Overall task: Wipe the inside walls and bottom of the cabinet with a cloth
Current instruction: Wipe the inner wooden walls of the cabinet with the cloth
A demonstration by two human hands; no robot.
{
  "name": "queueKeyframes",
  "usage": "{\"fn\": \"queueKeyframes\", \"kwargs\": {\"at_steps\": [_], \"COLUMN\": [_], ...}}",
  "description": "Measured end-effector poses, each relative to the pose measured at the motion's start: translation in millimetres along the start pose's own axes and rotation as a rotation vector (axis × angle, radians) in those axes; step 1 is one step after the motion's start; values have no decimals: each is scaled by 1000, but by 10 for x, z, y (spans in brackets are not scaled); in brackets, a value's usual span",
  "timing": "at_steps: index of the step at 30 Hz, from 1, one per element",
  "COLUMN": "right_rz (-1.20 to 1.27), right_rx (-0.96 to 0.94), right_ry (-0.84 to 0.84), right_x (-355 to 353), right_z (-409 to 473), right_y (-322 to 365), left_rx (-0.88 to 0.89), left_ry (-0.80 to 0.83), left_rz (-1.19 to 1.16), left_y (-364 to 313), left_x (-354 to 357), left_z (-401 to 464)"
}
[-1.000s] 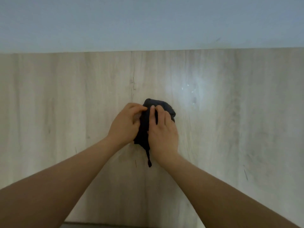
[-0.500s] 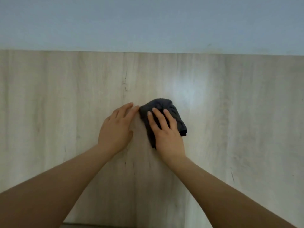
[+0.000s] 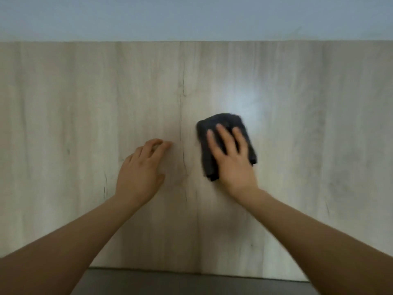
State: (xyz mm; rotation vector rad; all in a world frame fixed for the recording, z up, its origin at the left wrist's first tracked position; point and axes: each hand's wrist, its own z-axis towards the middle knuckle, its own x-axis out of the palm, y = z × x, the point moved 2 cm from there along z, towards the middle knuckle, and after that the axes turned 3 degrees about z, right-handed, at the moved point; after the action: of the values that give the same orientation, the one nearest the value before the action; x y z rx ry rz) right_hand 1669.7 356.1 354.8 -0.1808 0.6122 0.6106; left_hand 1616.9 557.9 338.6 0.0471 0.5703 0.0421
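Pressing flat with straight fingers, the right hand pins the cloth; left hand rests relaxed.

Both arms outstretched — right hand flat, left hand relaxed.

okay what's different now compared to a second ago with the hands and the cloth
A second ago both hands bunched the dark cloth between them. The left hand has let go and moved off to the left, fingers loosely curled above the wood panel. The right hand now presses the cloth flat under straight fingers and has slid it rightward. The panel and the bright glare patch look unchanged.
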Motion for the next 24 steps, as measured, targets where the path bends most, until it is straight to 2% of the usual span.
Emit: {"fn": "queueKeyframes", "kwargs": {"at_steps": [2,5,8,10,13,15,17,19,22,24], "right_rz": [-13,13,-53,-85,-11,18,15,-45,-202,-223], "right_rx": [-169,-327,-363,-266,52,177,218,123,-247,-342], "right_ry": [27,176,158,83,-38,-114,-108,-11,139,204], "right_x": [344,652,517,278,-10,-33,103,386,849,1004], "right_z": [-73,-199,-220,-214,-256,-292,-319,-415,-697,-800], "right_y": [368,775,635,369,-10,-5,141,390,756,803], "left_rx": [-30,-99,-92,-50,-41,-28,4,43,46,18], "left_ry": [34,103,167,181,173,151,145,159,193,244], "left_rz": [2,-1,3,-15,-74,-92,-93,-89,-92,-70], "left_y": [125,289,400,406,353,352,385,431,479,479], "left_x": [16,4,9,37,125,196,244,282,313,303], "left_z": [-128,-326,-471,-510,-561,-613,-652,-702,-828,-919]}}
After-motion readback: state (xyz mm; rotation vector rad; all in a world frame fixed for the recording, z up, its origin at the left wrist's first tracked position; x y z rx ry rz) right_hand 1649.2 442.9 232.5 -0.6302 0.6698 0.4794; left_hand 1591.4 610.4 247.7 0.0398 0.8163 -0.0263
